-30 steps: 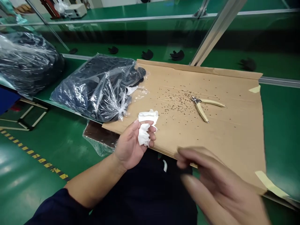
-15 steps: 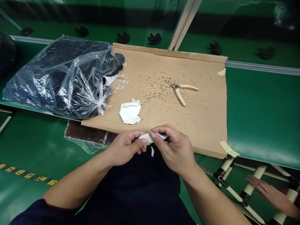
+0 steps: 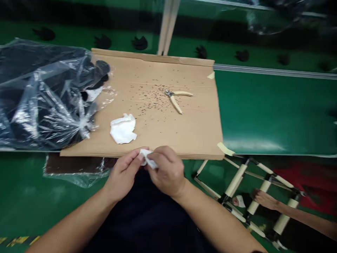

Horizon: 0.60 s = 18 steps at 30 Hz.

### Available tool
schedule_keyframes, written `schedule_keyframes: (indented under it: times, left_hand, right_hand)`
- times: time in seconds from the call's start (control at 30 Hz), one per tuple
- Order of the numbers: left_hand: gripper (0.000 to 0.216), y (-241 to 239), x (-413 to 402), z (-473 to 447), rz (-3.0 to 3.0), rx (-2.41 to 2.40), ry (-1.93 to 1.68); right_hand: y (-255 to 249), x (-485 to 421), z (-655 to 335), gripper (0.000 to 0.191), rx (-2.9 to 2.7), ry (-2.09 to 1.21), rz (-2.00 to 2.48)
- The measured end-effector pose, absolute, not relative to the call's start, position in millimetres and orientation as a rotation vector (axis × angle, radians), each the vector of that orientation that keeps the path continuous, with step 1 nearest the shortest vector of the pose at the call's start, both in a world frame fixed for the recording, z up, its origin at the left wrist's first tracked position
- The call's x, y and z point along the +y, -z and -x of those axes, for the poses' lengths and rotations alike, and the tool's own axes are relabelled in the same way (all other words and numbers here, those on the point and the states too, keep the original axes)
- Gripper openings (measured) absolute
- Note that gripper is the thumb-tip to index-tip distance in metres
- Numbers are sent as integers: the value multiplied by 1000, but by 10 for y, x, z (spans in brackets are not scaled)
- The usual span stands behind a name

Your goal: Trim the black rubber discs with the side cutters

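Observation:
Between my two hands is a small crumpled piece of white tissue (image 3: 149,160), held just off the near edge of the cardboard sheet (image 3: 195,140). My left hand (image 3: 126,172) pinches its left end between thumb and fingers. On the other end, the fingers of my right hand (image 3: 167,170) are closed, partly covering it. A second crumpled white tissue (image 3: 123,129) lies on the cardboard beyond my left hand. Farther back, nippers with cream handles (image 3: 175,98) rest with their handles spread, beside many tiny dark bits (image 3: 152,96) scattered over the cardboard.
A clear plastic bag of dark pieces (image 3: 44,98) covers the left side. Green belt surface (image 3: 276,112) extends to the right. Dark curved parts (image 3: 140,43) lie beyond the cardboard. At lower right, another person's hand (image 3: 264,199) is at a cream pipe frame (image 3: 237,179).
My view has swung to the right, so the bench appears shifted left. My right hand has turned over the tissue, which is now more bunched. The other person's hand has moved onto the frame.

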<state>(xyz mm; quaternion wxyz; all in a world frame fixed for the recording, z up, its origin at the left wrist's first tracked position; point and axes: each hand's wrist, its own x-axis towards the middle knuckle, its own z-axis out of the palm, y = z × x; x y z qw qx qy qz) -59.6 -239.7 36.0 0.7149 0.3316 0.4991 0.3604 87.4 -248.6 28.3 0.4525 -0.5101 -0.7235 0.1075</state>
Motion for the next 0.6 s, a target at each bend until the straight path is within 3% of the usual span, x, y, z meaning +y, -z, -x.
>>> schedule_keyframes:
  times: [0.1, 0.23, 0.43, 0.6]
  left_hand:
    - [38, -342, -2508, 556, -542, 1063, -867]
    - [44, -355, -2479, 626, -397, 1224, -886]
    - [42, -366, -2400, 870, -808, 964, -405]
    - [30, -432, -2391, 870, -864, 812, -276]
  right_hand:
    - [-232, -2545, -775, 15, -1863, -183, 1260]
    - [-227, -2580, -753, 20, -1975, -352, 1192]
    - [-462, -2529, -1028, 27, -2115, -729, 1169]
    - [-644, -2517, -1215, 24, -2236, -982, 931]
